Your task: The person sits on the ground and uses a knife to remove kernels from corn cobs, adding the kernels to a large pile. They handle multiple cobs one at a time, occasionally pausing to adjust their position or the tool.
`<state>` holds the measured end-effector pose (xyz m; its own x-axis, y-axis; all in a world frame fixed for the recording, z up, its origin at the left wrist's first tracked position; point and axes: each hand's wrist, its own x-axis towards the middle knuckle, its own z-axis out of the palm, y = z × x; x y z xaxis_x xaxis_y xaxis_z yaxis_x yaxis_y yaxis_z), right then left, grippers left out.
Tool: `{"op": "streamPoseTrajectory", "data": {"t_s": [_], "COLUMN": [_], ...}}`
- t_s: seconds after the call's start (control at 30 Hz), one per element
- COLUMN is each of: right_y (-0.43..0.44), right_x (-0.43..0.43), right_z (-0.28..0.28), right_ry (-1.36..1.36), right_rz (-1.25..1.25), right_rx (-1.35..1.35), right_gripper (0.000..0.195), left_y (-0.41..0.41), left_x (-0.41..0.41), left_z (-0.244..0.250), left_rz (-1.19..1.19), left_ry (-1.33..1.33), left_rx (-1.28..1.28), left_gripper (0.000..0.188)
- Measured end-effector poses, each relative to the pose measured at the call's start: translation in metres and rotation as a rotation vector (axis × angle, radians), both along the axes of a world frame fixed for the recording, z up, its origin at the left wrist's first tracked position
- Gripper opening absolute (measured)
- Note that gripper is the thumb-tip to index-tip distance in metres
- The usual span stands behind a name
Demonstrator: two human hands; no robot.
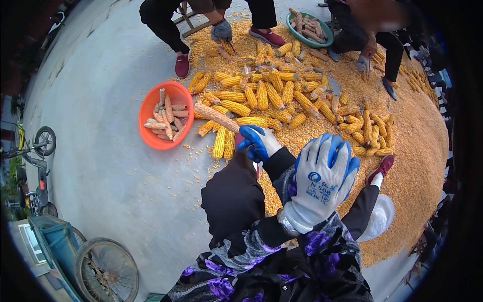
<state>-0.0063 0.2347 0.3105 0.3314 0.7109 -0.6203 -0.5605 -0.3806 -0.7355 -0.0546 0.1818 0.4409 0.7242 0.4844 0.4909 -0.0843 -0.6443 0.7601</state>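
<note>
My arms cross in front of me. My right hand (258, 142), in a white and blue coated glove, reaches to the left and grips one end of a bare corncob (217, 117). The cob points up and left towards an orange plastic basin (145, 132) of stripped cobs. My left hand (322, 181), in a matching glove, lies across my right forearm, back upward, fingers extended and slightly apart; its palm is hidden. Beyond both hands lies a pile of yellow ears of corn (262, 94) on loose kernels (411, 151).
Two people sit opposite; a gloved hand (221, 31) and another gloved hand (363, 64) work at corn. A green basin (328, 42) of cobs stands between them. At left are a parked two-wheeler (39, 177) and a cart's spoked wheel (107, 271). My shoe (382, 168) rests beside the ears.
</note>
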Motion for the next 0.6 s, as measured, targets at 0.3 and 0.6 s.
{"op": "streamPoseTrajectory", "data": {"t_s": [0.3, 0.6], "right_y": [-0.166, -0.299], "right_x": [-0.068, -0.141], "right_z": [-0.139, -0.216], "right_ry": [-0.006, 0.037], "right_rz": [-0.14, -0.132], "right_rx": [-0.503, -0.661], "right_gripper": [0.035, 0.029], "left_y": [-0.047, -0.086], "left_x": [-0.003, 0.0], "left_z": [-0.025, -0.034], "left_rz": [-0.389, -0.787], "left_ry": [0.544, 0.781], "left_rx": [0.162, 0.211], "left_gripper": [0.031, 0.031]}}
